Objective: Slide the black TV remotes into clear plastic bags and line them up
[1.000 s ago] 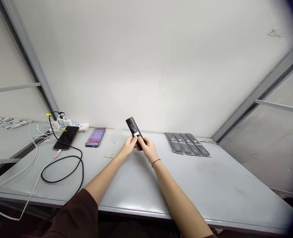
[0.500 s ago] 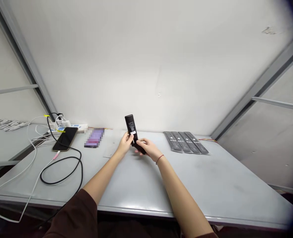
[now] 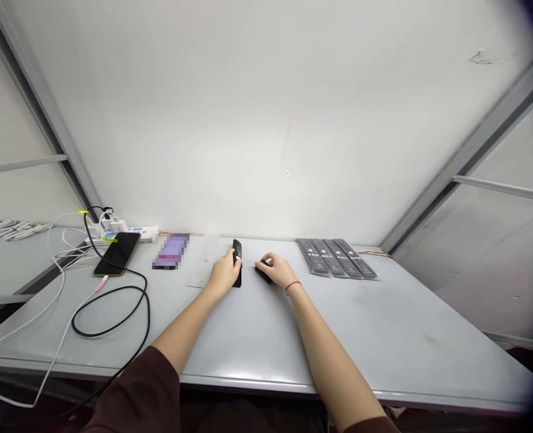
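Observation:
My left hand (image 3: 224, 274) is closed around a black remote control (image 3: 237, 246), which stands turned on its side at the table surface. Its printed label side faces right, and my fingers hide part of it. A short way to the right, my right hand (image 3: 279, 270) pinches a small black battery cover (image 3: 263, 275) close to the tabletop. The cover and the remote are apart. Beneath and left of my left hand lies a clear plastic sheet or bag (image 3: 200, 272).
Several remotes in clear bags (image 3: 334, 258) lie side by side at the back right. On the left are a black phone (image 3: 118, 252), a blurred purple-screened device (image 3: 171, 251), a power strip (image 3: 144, 233) and looped cables (image 3: 113, 288). A wall (image 3: 266, 120) stands behind the table.
The cover has come off the remote. My left hand lowered the remote from upright to the table, and my right hand moved slightly right with the cover.

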Action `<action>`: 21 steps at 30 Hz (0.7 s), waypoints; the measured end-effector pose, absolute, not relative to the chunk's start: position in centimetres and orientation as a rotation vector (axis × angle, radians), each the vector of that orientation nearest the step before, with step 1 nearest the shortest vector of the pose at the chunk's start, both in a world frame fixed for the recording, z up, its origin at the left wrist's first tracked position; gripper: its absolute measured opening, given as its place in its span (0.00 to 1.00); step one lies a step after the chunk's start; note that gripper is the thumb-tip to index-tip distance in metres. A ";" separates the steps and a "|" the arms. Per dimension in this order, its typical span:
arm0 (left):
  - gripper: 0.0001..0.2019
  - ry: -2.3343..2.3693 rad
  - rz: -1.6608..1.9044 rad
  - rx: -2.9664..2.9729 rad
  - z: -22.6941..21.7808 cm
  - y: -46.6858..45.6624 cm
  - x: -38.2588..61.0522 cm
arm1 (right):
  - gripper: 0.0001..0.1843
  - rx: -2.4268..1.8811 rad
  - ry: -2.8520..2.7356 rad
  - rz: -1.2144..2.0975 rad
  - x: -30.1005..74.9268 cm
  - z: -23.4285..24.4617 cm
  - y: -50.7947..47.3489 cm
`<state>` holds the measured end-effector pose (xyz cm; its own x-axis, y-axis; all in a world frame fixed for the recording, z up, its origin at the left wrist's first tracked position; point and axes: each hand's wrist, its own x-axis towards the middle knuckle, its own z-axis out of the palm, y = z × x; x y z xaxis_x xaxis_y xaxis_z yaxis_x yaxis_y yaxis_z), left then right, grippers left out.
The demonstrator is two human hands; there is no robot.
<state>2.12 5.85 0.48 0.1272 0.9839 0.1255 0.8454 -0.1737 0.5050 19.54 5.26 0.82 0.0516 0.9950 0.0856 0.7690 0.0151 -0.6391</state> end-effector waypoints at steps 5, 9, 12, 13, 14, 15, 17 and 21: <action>0.17 1.925 0.399 2.248 1.9 5.0 1.8 | 0.13 -1.833 -1.817 0.410 19.6 -0.3 5.9; 0.12 1.646 0.283 2.421 3.5 4.6 0.7 | 0.16 -1.819 -1.824 0.338 19.8 -1.1 6.2; 0.11 1.346 0.130 2.401 4.1 4.5 -0.1 | 0.17 -1.809 -1.832 0.361 19.9 -1.1 6.2; 0.10 1.325 0.102 2.377 4.2 4.6 -0.3 | 0.17 -1.807 -1.838 0.370 19.9 -1.0 6.1; 0.09 1.332 0.090 2.358 4.2 4.6 -0.4 | 0.17 -1.807 -1.848 0.382 19.9 -0.9 6.0; 0.08 1.345 0.088 2.347 4.1 4.7 -0.5 | 0.17 -1.809 -1.861 0.396 19.9 -0.7 5.9; 0.04 1.372 0.090 2.347 4.0 4.9 -0.7 | 0.17 -1.807 -1.905 0.436 19.7 -0.3 5.6; 0.02 1.504 0.176 2.391 3.8 5.5 -1.1 | 0.16 -1.738 -2.024 0.476 19.1 0.4 5.0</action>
